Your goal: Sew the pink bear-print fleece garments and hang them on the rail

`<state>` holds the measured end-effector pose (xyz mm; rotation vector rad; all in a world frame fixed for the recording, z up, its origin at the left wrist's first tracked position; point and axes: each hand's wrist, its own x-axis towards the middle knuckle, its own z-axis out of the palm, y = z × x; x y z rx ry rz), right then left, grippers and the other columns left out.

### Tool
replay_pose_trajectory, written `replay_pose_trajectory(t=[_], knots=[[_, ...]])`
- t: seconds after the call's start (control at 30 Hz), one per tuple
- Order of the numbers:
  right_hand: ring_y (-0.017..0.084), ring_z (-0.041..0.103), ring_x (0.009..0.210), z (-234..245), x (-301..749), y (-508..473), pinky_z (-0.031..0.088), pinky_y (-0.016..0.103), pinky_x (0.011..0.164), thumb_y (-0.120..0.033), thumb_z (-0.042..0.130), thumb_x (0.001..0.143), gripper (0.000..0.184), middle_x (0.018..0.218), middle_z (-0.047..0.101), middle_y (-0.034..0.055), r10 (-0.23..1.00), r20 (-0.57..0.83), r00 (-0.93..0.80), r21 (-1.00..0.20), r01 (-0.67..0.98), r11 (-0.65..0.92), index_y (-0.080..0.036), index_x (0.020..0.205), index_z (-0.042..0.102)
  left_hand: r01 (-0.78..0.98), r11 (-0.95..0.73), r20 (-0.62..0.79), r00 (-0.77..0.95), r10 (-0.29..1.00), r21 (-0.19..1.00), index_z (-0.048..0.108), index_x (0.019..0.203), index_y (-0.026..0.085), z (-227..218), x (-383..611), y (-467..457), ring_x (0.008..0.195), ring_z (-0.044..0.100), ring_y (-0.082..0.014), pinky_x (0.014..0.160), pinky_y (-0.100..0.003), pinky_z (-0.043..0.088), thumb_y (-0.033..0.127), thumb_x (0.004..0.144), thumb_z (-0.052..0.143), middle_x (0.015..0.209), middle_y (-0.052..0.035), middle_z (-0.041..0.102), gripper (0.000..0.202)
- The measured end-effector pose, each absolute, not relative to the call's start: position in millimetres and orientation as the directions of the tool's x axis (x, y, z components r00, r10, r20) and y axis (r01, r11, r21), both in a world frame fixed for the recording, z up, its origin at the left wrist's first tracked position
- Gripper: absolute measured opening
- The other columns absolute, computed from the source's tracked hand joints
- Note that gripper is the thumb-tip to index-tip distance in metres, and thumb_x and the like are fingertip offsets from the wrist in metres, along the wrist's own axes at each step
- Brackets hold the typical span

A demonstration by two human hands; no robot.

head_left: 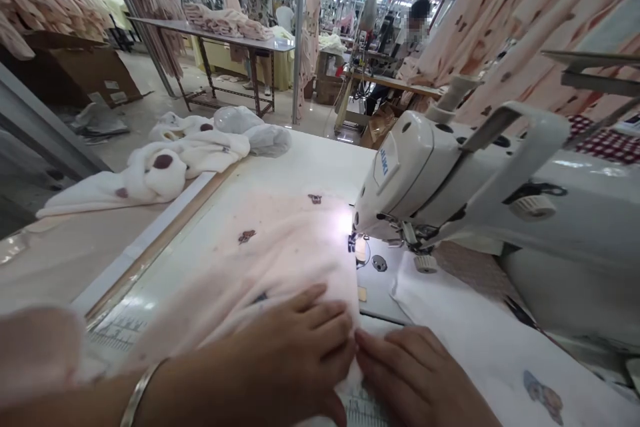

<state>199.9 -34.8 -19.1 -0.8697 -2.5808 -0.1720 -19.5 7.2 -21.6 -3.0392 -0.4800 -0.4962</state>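
A soft pink fabric piece point(280, 240) with small bear prints lies across the white sewing table, its right edge running up to the needle area of a white sewing machine point(420, 167). My left hand point(300, 340), with a silver bangle at the wrist, rests palm down on this cloth, its fingers lying over it near the edge. Close beside it, my right hand point(415, 367) pinches the fabric's edge between thumb and fingers. The machine's lamp lights the cloth beside the presser foot point(352, 242). White cloth point(465, 320) with a printed figure lies right of my right hand.
A bundled white spotted fleece point(165, 163) and a clear plastic bag point(253, 130) sit at the table's left. Dark scissors point(523, 313) lie under the machine arm. Beyond are a folding table point(220, 37), a cardboard box point(75, 67), hanging pink garments point(480, 33) and two people.
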Motion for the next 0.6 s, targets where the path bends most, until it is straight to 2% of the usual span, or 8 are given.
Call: replay_pose_trajectory(t=[0.07, 0.17, 0.27, 0.43, 0.6], knots=[[0.017, 0.057, 0.077, -18.3, 199.4, -21.9, 0.046, 0.033, 0.065, -0.012, 0.041, 0.088, 0.025, 0.103, 0.067, 0.0079, 0.574, 0.379, -0.726, -0.047, 0.604, 0.795, -0.013, 0.100, 0.063, 0.277, -0.959, 0.273, 0.919, 0.284, 0.062, 0.058, 0.105, 0.012, -18.1, -19.6, 25.9, 0.108, 0.050, -0.0233, 0.104, -0.043, 0.032, 0.053, 0.088, 0.041, 0.110, -0.0094, 0.058, 0.047], [0.017, 0.055, 0.078, -18.5, 198.9, -2.1, 0.044, 0.032, 0.064, -0.011, 0.042, 0.087, 0.024, 0.101, 0.066, 0.0092, 0.608, 0.405, -0.683, -0.086, 0.634, 0.769, -0.014, 0.100, 0.062, 0.251, -0.965, 0.263, 0.928, 0.263, 0.080, 0.059, 0.095, 0.013, -19.1, -16.1, 52.4, 0.101, 0.052, -0.0215, 0.101, -0.043, 0.033, 0.043, 0.089, 0.048, 0.101, -0.0082, 0.059, 0.032], [0.016, 0.054, 0.075, -21.3, 198.9, 17.1, 0.041, 0.031, 0.064, -0.013, 0.043, 0.088, 0.023, 0.090, 0.064, 0.0075, 0.678, 0.379, -0.630, -0.110, 0.697, 0.709, -0.017, 0.099, 0.063, 0.238, -0.967, 0.260, 0.932, 0.254, 0.093, 0.059, 0.093, 0.014, -22.3, -12.6, 75.5, 0.097, 0.052, -0.0192, 0.097, -0.040, 0.036, 0.034, 0.090, 0.049, 0.102, -0.0076, 0.058, 0.022], [0.016, 0.051, 0.069, -32.4, 200.2, 38.1, 0.041, 0.033, 0.067, -0.014, 0.047, 0.086, 0.020, 0.075, 0.059, 0.0064, 0.692, 0.413, -0.593, -0.070, 0.736, 0.673, -0.014, 0.097, 0.064, 0.239, -0.968, 0.240, 0.938, 0.252, 0.082, 0.058, 0.098, 0.015, -23.8, -10.4, 108.5, 0.094, 0.050, -0.0190, 0.089, -0.036, 0.039, 0.033, 0.094, 0.040, 0.100, -0.0078, 0.057, 0.026], [0.016, 0.052, 0.070, -40.4, 202.0, 43.8, 0.042, 0.032, 0.067, -0.014, 0.047, 0.086, 0.020, 0.076, 0.059, 0.0054, 0.703, 0.423, -0.571, -0.095, 0.744, 0.661, -0.016, 0.098, 0.063, 0.297, -0.945, 0.271, 0.907, 0.324, 0.134, 0.060, 0.090, 0.019, -22.8, -7.2, 134.9, 0.086, 0.049, -0.0158, 0.088, -0.032, 0.037, 0.033, 0.094, 0.039, 0.089, -0.0026, 0.057, 0.025]])
